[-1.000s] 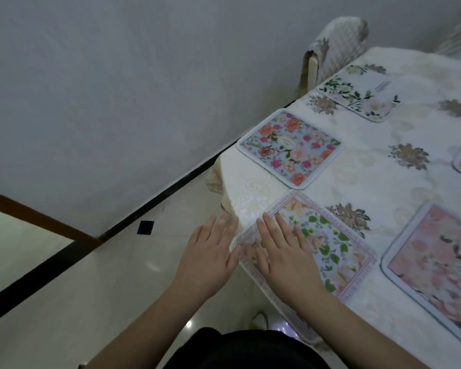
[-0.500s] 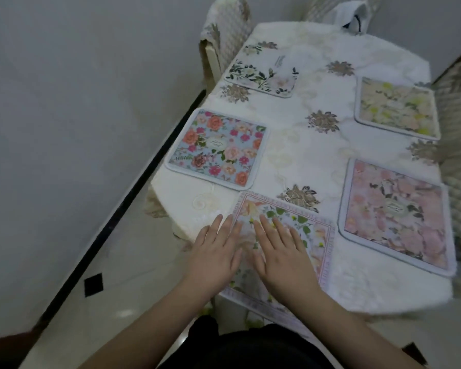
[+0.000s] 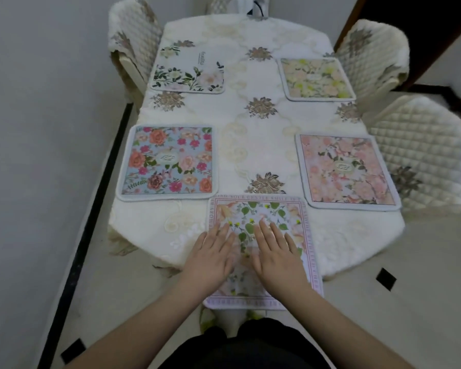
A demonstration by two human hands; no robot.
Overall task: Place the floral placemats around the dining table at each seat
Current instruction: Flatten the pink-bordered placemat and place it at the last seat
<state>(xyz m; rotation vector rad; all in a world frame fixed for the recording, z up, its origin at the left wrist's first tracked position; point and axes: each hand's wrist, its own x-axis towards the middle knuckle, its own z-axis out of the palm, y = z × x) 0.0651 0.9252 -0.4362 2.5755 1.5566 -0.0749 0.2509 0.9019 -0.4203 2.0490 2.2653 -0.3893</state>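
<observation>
A dining table (image 3: 253,145) under a cream embroidered cloth carries several floral placemats. Nearest me lies a pink-bordered mat with green leaves (image 3: 261,211); its near part hangs past the table's front edge. My left hand (image 3: 210,258) and my right hand (image 3: 277,255) both rest flat on it, fingers straight. A blue mat with red roses (image 3: 168,162) lies at the left, a pink blossom mat (image 3: 346,170) at the right. Farther back sit a white mat with dark leaves (image 3: 188,71) and a pale yellow-peach mat (image 3: 316,79).
Quilted cream chairs stand at the far left (image 3: 132,41), the far right (image 3: 374,53) and the near right (image 3: 421,153). A grey wall runs close along the table's left side. The floor is pale tile with black inlay squares (image 3: 386,278).
My view has swung from the table's left corner to face its near end squarely. Both hands now lie flat on the pink-bordered mat, which sits square at the front edge.
</observation>
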